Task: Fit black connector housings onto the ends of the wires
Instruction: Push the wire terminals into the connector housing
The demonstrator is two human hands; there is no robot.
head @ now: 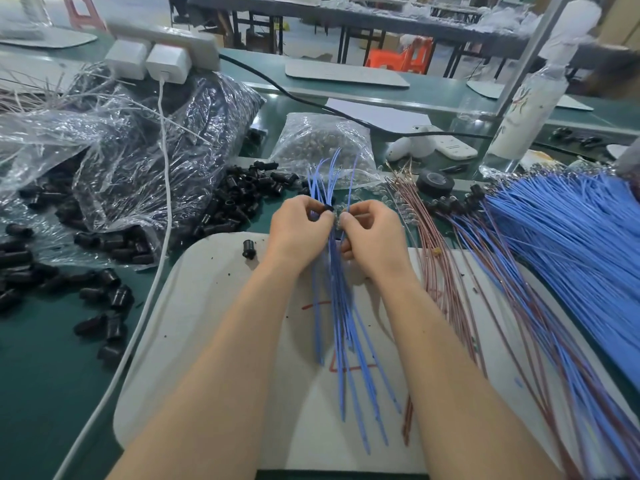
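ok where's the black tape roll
In the head view, the roll of black tape lies right of centre, between the clear plastic bag of small parts and the clear bottle.

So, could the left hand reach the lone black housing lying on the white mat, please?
Probably yes: the lone housing lies close beside the left hand on the bare mat, with nothing between them. But that hand is busy pinching a second housing among the blue wires.

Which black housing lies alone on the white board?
The single housing on the white board, just left of the left hand. The other housings lie off it on the green table, and one more housing is in that hand's grip.
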